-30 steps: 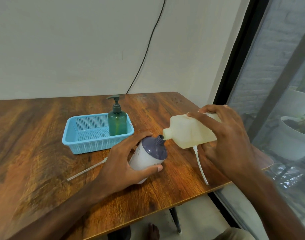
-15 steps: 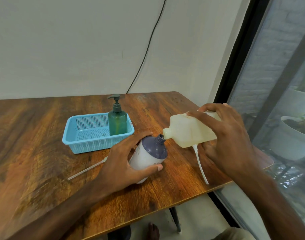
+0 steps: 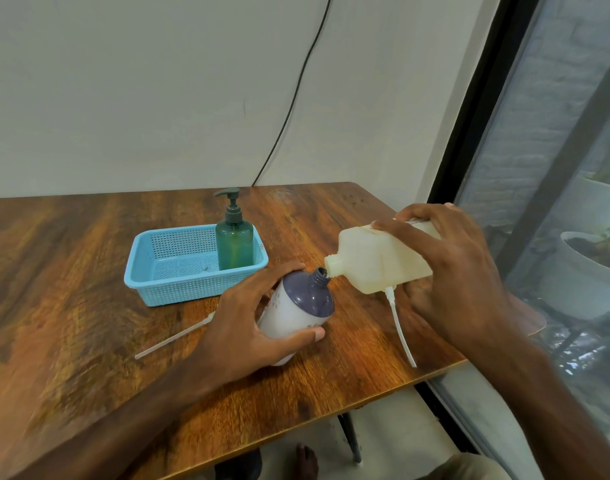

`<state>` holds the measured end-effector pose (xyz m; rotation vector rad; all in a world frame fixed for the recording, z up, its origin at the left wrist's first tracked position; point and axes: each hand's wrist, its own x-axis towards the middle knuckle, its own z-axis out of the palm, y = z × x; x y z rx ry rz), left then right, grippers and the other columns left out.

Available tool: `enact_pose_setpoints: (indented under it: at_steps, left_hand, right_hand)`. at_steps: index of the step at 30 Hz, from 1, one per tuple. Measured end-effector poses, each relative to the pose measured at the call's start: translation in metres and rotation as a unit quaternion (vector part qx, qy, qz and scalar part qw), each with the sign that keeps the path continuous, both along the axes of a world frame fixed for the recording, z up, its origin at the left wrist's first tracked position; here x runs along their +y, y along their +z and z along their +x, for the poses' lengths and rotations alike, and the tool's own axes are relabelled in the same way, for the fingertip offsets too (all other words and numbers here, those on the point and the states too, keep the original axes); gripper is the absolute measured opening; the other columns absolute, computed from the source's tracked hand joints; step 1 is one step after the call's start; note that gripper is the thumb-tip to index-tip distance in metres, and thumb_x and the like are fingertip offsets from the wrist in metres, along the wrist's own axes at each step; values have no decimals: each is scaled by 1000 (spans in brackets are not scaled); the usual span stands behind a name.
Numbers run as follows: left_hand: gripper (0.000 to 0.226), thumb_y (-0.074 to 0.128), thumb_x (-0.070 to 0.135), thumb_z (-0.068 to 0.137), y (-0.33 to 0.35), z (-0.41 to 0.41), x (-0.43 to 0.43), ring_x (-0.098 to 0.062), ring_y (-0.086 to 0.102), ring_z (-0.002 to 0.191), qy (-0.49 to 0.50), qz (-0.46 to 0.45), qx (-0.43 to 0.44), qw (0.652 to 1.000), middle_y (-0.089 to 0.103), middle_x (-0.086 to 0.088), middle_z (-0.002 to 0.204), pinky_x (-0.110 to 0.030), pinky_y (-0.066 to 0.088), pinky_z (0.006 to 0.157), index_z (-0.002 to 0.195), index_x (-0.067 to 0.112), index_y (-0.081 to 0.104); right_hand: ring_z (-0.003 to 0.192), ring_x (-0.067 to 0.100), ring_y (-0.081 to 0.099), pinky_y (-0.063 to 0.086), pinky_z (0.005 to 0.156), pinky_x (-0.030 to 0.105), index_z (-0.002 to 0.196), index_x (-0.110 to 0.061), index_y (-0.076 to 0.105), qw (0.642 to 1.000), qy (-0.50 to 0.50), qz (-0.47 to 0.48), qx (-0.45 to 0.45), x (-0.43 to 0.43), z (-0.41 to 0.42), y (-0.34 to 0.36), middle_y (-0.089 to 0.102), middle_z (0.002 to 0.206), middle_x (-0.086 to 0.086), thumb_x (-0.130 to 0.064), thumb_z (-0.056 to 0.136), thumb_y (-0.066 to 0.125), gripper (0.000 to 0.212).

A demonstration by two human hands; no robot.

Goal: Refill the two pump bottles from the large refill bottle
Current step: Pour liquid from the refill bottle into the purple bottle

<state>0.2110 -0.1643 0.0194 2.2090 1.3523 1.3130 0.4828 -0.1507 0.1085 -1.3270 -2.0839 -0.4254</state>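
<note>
My left hand [image 3: 248,327] grips a white bottle with a purple shoulder [image 3: 303,306], tilted to the right with its neck uncapped. My right hand [image 3: 449,271] holds the large cream refill bottle [image 3: 376,265] tipped on its side, its spout right at the purple bottle's neck. A green pump bottle [image 3: 234,240] with its pump on stands upright in the right end of a blue basket [image 3: 165,282].
Two loose white dip tubes lie on the wooden table [image 3: 71,306]: one [image 3: 172,337] left of my left hand, one [image 3: 400,327] below the refill bottle near the table's right edge. A black-framed window [image 3: 470,133] stands close on the right. A black cable [image 3: 296,88] hangs down the wall.
The refill bottle has risen very slightly with my right hand. The purple bottle and my left hand stay where they were.
</note>
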Motion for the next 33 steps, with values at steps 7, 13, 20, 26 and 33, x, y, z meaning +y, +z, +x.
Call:
enact_pose_setpoints:
  at_steps: [7,13,20,26,33]
  left_hand:
    - [84,84,68,67,3,1,-2,12,54,120,0,7,0,1000,54,37,130,-5,44,92,140,43,50]
    - [84,84,68,66,4,1,-2,14,53,120,3,11,6,1000,53,39,129,-3,43,91,139,47,48]
    - [84,88,63,67,5,1,-2,10,55,121,-2,11,5,1000,57,33,131,-6,44,92,140,40,53]
    - [84,86,66,66,4,0,-2,13,53,120,3,14,4,1000,54,39,128,-4,43,91,139,45,50]
    - [86,86,67,66,3,0,-2,8,56,120,4,11,8,1000,57,33,130,-9,47,92,141,41,52]
  right_hand:
    - [136,36,37,37,106,55,138,-32,56,1000,3,-4,-5,2,1,1,50,140,9,-19,58,96,90]
    - [136,36,37,37,107,54,139,-32,56,1000,10,-9,-17,2,2,5,50,140,9,-19,58,95,90]
    - [135,37,39,38,106,56,138,-30,58,1000,19,-7,-19,1,1,8,52,139,10,-19,59,95,88]
    - [135,38,39,36,106,55,137,-30,58,999,24,-4,-23,2,0,9,52,138,10,-19,59,95,88]
    - [134,36,37,37,105,54,138,-32,56,999,19,-12,-28,-1,-2,12,51,139,9,-23,59,95,89]
